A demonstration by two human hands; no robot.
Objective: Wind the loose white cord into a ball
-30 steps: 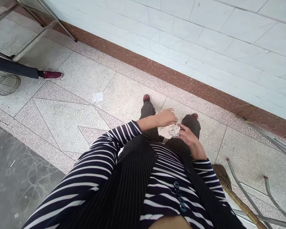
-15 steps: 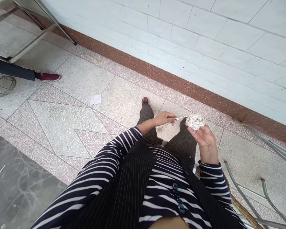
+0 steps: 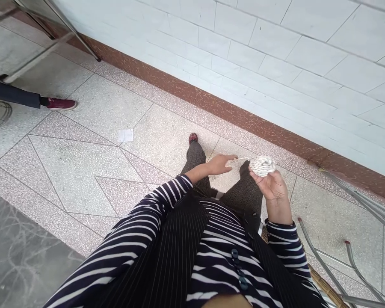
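White string ball (image 3: 262, 166) is gripped by the right hand (image 3: 272, 186); its strand (image 3: 242, 160) is pinched by the left hand (image 3: 220, 164). Tangling is risked if slack is given.

I note a dark navy top with white horizontal stripes on both sleeves (image 3: 137, 239), under a black pinstriped vest (image 3: 167, 256) open at the front. A row of dark blue-green buttons (image 3: 239, 269) runs down the striped front. Trousers (image 3: 195, 162) are dark speckled tweed; shoes (image 3: 193, 137) dark red.
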